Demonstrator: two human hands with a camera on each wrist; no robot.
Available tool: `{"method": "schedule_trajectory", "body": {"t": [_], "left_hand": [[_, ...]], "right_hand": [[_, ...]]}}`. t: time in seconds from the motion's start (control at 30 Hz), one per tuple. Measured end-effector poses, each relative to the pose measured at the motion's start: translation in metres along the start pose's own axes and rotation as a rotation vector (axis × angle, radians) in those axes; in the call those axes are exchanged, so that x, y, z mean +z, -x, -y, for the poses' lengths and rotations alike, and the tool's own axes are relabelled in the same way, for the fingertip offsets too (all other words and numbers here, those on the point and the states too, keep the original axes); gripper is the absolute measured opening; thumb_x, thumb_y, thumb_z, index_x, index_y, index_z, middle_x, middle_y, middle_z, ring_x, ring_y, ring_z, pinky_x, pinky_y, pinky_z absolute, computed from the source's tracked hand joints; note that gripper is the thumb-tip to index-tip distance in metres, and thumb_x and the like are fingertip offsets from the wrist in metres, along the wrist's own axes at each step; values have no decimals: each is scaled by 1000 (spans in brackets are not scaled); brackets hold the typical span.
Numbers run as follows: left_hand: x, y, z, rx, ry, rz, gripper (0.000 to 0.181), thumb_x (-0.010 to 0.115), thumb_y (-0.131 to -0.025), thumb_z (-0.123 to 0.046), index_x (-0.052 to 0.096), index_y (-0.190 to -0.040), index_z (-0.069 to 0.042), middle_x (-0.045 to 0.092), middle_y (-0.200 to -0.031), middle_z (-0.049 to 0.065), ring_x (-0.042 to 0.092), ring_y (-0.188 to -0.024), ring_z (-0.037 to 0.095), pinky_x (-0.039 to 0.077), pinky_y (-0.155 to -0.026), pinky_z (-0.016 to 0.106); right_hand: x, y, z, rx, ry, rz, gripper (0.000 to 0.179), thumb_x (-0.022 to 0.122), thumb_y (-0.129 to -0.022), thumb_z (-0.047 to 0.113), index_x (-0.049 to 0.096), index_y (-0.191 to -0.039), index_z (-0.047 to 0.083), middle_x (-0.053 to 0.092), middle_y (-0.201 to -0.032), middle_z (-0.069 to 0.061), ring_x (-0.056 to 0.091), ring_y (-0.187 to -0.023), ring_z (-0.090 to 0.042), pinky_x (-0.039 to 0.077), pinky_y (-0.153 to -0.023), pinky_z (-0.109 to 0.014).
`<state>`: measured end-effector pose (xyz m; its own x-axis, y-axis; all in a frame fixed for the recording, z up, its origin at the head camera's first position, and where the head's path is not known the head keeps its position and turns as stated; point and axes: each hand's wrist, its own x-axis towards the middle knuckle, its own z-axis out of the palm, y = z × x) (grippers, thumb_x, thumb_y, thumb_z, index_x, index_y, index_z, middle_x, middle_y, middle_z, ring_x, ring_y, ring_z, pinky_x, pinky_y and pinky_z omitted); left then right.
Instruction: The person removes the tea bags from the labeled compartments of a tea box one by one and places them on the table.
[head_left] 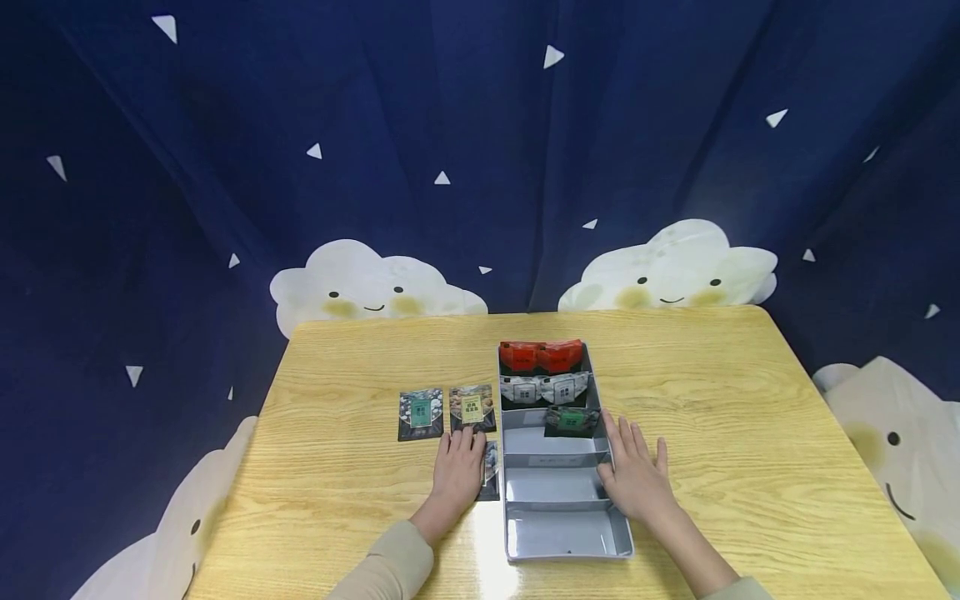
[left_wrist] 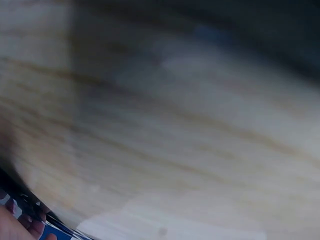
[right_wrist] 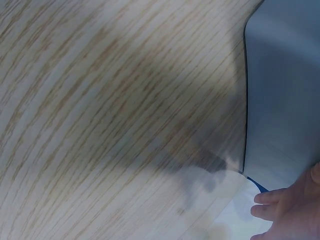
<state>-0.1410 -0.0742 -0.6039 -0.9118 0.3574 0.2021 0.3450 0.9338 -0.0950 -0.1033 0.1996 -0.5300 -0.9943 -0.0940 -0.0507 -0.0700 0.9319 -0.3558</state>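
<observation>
My left hand lies over a dark sachet with a bluish print, covering most of it. Its fingertips reach the lower edge of a yellow-label sachet. Part of that hand shows in the left wrist view's corner, against dark, blue-marked packet edges. Along the right wall of a grey divided box, my right hand has its fingers extended, fingertips at the rim. A black sachet with a green label leans in the box's third compartment from the back, toward the right.
Red sachets fill the box's back compartment, with silver-white sachets in the one before it. A teal-label sachet lies left of the yellow-label one. Behind the wooden table hangs a dark blue curtain.
</observation>
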Motion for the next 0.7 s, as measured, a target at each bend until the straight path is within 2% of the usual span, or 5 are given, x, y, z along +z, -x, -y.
{"method": "schedule_trajectory", "body": {"t": [0.37, 0.57, 0.7], "left_hand": [[-1, -1, 2, -13, 2, 3, 27, 50, -89, -29, 49, -113, -16, 47, -103, 5, 46, -94, 23, 34, -90, 41], [-9, -3, 4, -44, 63, -41, 16, 44, -93, -28, 46, -101, -15, 43, -92, 4, 42, -83, 21, 34, -82, 38], [-16, -8, 5, -72, 98, -80, 16, 41, -94, -27, 46, -101, -14, 43, -92, 4, 42, -83, 21, 34, -81, 37]], "right_hand": [[1, -1, -1, 1, -8, 6, 71, 46, -86, 21, 10, -147, 11, 21, -145, -28, 17, -132, -46, -1, -101, -65], [1, -1, -1, 3, -8, 9, 72, 46, -87, 21, 9, -148, 11, 20, -145, -28, 16, -132, -46, -2, -101, -65], [1, -1, -1, 7, -9, 11, 73, 47, -87, 21, 8, -148, 12, 20, -146, -28, 16, -133, -46, -2, -101, -64]]}}
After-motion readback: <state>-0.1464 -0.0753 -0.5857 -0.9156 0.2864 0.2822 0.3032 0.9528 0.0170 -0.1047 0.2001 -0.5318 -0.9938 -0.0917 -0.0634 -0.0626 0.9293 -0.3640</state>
